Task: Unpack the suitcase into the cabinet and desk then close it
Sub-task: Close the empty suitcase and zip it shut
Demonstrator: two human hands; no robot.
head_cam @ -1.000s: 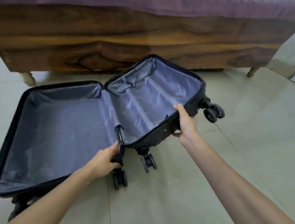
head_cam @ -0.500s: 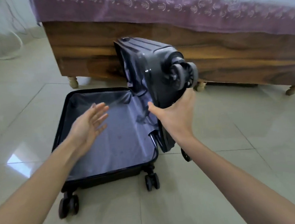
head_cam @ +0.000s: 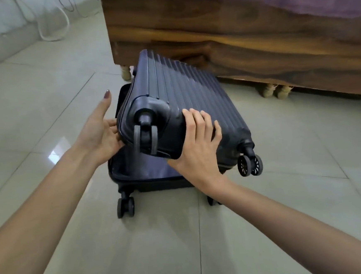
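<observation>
The dark blue suitcase [head_cam: 174, 107] sits on the floor [head_cam: 43, 108] right in front of the wooden bed [head_cam: 232, 35]. Its lid [head_cam: 193, 86] leans over the bottom half [head_cam: 139, 172], not all the way down. Your right hand [head_cam: 197, 145] holds the lid's near end, fingers on top and thumb under. Your left hand [head_cam: 101, 130] is flat and open, with its fingers touching the lid's side by a wheel [head_cam: 146, 139].

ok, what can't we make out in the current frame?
Head view only:
- Lower shell interior: mostly covered by the lid; contents unknowable.
- Left hand: fingertips behind the lid's edge; contact unclear.
- Right hand: thumb tucked under the lid; grip only partly seen.
- Near-right wheel: mostly behind the right forearm.
- Cabinet, desk: outside the frame.
- Bed: cut off by the top edge.
</observation>
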